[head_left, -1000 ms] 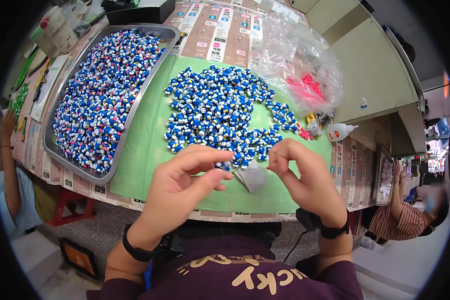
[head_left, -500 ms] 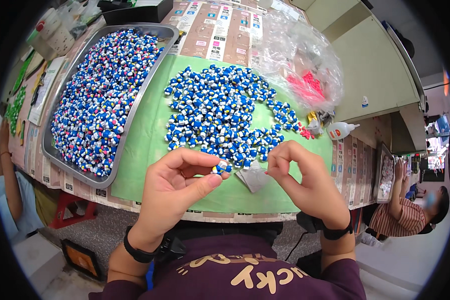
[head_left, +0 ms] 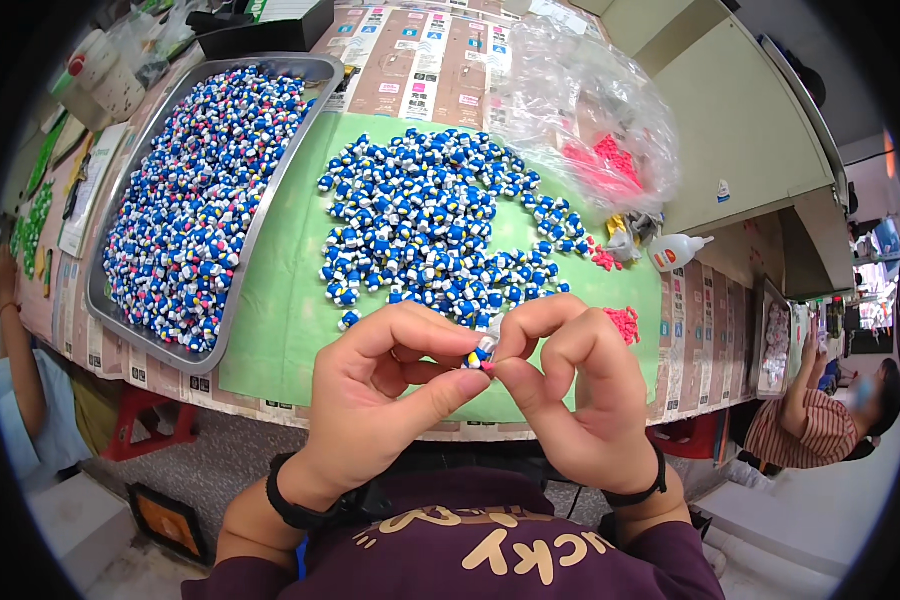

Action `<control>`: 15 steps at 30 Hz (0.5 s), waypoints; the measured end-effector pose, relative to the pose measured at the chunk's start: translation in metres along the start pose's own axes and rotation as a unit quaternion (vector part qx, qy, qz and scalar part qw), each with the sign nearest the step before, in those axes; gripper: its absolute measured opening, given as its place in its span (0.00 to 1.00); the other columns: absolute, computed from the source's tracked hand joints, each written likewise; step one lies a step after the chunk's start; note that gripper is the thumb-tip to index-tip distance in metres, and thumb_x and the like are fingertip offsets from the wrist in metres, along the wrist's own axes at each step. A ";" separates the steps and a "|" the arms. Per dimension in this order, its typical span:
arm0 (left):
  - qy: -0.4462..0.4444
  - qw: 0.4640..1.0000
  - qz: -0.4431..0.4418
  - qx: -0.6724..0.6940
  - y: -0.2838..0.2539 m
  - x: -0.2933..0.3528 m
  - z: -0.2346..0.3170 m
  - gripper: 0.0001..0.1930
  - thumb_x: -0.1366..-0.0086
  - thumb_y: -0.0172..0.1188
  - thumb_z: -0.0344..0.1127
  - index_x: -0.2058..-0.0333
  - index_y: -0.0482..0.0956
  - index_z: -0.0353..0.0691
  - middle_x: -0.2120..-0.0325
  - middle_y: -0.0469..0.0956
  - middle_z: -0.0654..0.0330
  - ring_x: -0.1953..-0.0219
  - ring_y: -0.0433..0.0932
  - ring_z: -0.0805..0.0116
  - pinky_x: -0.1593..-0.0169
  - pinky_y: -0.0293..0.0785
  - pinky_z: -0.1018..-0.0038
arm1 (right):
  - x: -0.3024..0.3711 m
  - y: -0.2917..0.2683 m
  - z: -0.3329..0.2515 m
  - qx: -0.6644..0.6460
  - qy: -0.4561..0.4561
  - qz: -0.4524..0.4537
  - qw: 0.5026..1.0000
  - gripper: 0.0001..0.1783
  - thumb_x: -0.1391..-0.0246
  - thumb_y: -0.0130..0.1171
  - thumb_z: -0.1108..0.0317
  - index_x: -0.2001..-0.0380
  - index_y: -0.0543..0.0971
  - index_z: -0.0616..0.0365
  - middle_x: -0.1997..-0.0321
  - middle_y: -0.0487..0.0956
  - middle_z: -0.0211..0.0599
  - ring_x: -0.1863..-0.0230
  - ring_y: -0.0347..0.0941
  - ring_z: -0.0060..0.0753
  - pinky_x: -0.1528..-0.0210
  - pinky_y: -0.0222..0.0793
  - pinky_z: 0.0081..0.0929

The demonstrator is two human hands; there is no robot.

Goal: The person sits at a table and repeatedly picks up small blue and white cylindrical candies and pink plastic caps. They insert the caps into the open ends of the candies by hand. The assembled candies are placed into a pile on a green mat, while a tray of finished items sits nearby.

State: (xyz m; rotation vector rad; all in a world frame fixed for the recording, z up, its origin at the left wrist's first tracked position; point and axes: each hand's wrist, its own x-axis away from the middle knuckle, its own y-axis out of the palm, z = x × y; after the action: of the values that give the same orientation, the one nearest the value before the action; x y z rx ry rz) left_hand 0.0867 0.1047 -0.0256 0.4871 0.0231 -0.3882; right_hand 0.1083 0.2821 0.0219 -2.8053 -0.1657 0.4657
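My left hand [head_left: 390, 385] pinches a small blue, white and yellow figurine [head_left: 478, 354] between thumb and fingertips. Against its lower right side my right hand [head_left: 595, 395] holds a tiny pink piece [head_left: 487, 367] between thumb and forefinger, the fingertips of both hands meeting there. Just beyond them, a loose pile of similar figurines [head_left: 420, 220] lies on a green sheet [head_left: 280, 330]. Small pink pieces [head_left: 623, 325] lie beside my right hand, and another little heap of pink pieces [head_left: 607, 260] is farther back. The grey-white paper is mostly hidden behind my hands.
A metal tray [head_left: 232, 315] full of figurines, some with pink parts, stands at the left. White glue bottle [head_left: 674, 252] and clear plastic bag [head_left: 550, 90] with pink pieces lie at the right. People sit at both sides; a red stool [head_left: 150, 430] stands below the table.
My right hand has moved left and brought the pink piece against the figurine. My left hand has shifted right and slightly down with the figurine. The pink pieces beside my right hand are now uncovered.
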 end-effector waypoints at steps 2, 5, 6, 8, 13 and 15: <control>0.037 0.998 0.008 -0.043 0.002 0.001 -0.001 0.12 0.44 0.66 0.16 0.61 0.79 0.32 0.61 0.78 0.54 0.59 0.80 0.70 0.56 0.79 0.76 | 0.004 0.005 0.002 0.047 -0.016 0.021 0.999 0.15 0.51 0.60 0.86 0.72 0.67 0.55 0.66 0.75 0.35 0.66 0.71 0.35 0.61 0.63 0.29; 0.103 0.985 0.015 -0.137 0.005 0.002 -0.002 0.13 0.48 0.68 0.15 0.63 0.81 0.33 0.64 0.80 0.54 0.61 0.80 0.68 0.59 0.78 0.76 | 0.009 0.013 0.006 0.036 -0.025 0.049 0.998 0.15 0.51 0.60 0.86 0.72 0.67 0.55 0.65 0.76 0.35 0.66 0.70 0.36 0.62 0.62 0.29; 0.115 0.981 0.015 -0.155 0.004 0.001 -0.003 0.13 0.49 0.69 0.16 0.64 0.81 0.33 0.65 0.81 0.54 0.62 0.81 0.68 0.60 0.78 0.76 | 0.010 0.013 0.007 0.045 -0.034 0.051 0.997 0.15 0.51 0.61 0.85 0.72 0.67 0.55 0.65 0.76 0.35 0.66 0.70 0.36 0.62 0.62 0.29; 0.134 0.970 0.006 -0.202 0.000 0.002 -0.002 0.13 0.50 0.70 0.16 0.66 0.82 0.34 0.67 0.81 0.54 0.64 0.81 0.67 0.62 0.77 0.76 | 0.011 0.014 0.009 0.064 -0.052 0.054 0.995 0.15 0.51 0.62 0.85 0.72 0.67 0.55 0.65 0.75 0.36 0.66 0.69 0.37 0.62 0.62 0.30; 0.176 0.935 0.042 -0.305 -0.020 0.004 0.018 0.11 0.49 0.66 0.15 0.69 0.79 0.37 0.69 0.81 0.56 0.69 0.78 0.70 0.67 0.74 0.77 | 0.009 -0.023 0.016 0.077 -0.024 0.058 0.995 0.17 0.56 0.68 0.82 0.71 0.69 0.57 0.69 0.71 0.35 0.64 0.70 0.34 0.59 0.67 0.28; 0.216 0.930 0.096 -0.281 -0.055 0.008 0.025 0.11 0.44 0.60 0.14 0.64 0.75 0.35 0.67 0.76 0.54 0.74 0.73 0.75 0.70 0.72 0.82 | 0.016 -0.063 0.031 0.109 0.027 0.108 0.988 0.12 0.53 0.63 0.85 0.72 0.70 0.61 0.70 0.72 0.35 0.66 0.71 0.29 0.60 0.68 0.25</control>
State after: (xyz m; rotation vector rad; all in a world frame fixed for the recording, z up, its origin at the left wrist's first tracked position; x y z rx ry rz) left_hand 0.0719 0.0455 -0.0299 -0.0043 0.4994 -0.0622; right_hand 0.1086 0.3529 0.0078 -2.6259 0.1910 0.4269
